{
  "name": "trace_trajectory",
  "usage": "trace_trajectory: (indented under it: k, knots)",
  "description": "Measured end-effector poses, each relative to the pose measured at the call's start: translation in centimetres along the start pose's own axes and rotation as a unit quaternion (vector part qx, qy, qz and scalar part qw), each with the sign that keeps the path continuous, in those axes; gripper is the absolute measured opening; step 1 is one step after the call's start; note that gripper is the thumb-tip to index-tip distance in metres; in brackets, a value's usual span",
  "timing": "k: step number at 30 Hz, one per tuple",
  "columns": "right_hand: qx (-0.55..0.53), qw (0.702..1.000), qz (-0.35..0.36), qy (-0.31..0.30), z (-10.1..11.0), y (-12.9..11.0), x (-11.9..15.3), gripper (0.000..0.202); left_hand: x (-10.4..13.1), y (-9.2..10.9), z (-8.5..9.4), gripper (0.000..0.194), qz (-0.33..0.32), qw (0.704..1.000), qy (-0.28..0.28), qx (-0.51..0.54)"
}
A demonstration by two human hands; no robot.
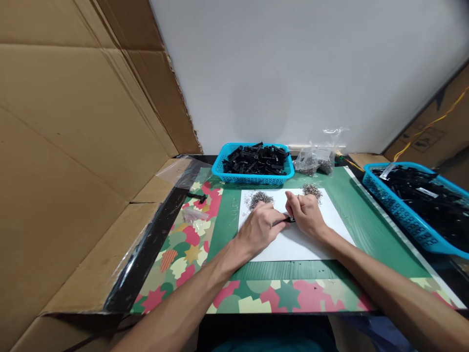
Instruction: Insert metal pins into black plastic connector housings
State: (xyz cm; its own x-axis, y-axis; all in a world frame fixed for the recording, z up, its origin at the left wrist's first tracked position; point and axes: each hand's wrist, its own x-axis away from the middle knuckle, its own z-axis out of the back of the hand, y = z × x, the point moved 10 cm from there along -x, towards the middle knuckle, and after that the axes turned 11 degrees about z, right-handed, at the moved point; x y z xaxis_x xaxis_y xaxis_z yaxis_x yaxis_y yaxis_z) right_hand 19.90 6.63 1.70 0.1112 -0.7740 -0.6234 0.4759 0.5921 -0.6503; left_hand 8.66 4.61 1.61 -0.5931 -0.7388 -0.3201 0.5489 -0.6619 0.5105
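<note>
Black part (290,220) sits over the paper (289,249); the left hand (258,227) at nine o'clock grasps it, while the right hand (309,214) at two curls close, its exact grip hidden. Metal bits (261,197) lie at ten, a basket (252,179) at eleven. Probably light, stiff, slightly slippery; best pinched along its edges.

A plain pale grey wall (278,68) rose behind the black-edged bench (135,266), with a faint round shadow on it. Brown cardboard (69,127) stood along the left side, creased and torn at its edge. More cardboard (427,139) leaned at the right, crossed by a twisted yellow-orange wire (432,126). Soft light brightened the wall.
</note>
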Motion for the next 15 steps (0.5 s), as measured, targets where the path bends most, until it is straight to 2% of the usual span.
trace_trajectory:
  k: [3, 5, 10, 12, 15]
  knots:
    - [-0.009, 1.0, 0.005, 0.017, 0.2, -0.1, -0.1, 0.078, -0.1, -0.3, 0.2, 0.004, 0.02, 1.0, 0.004, 0.005]
    - [-0.03, 0.998, -0.009, 0.051, 1.1, 0.3, -0.4, 0.078, -0.2, -0.6, 0.8, 0.005, 0.045, 0.999, 0.022, 0.013]
    - [-0.165, 0.965, -0.076, 0.192, 6.1, 2.9, -0.9, 0.077, -0.2, -3.0, 3.0, 0.012, 0.169, 0.976, 0.093, 0.105]
    - [-0.202, 0.955, -0.093, 0.195, 7.1, 3.9, -1.0, 0.075, -0.1, -4.2, 3.3, 0.017, 0.208, 0.955, 0.109, 0.184]
    - [-0.204, 0.963, -0.116, 0.134, 6.5, 4.8, -1.0, 0.073, 0.0, -5.5, 3.7, 0.02, 0.239, 0.92, 0.141, 0.278]
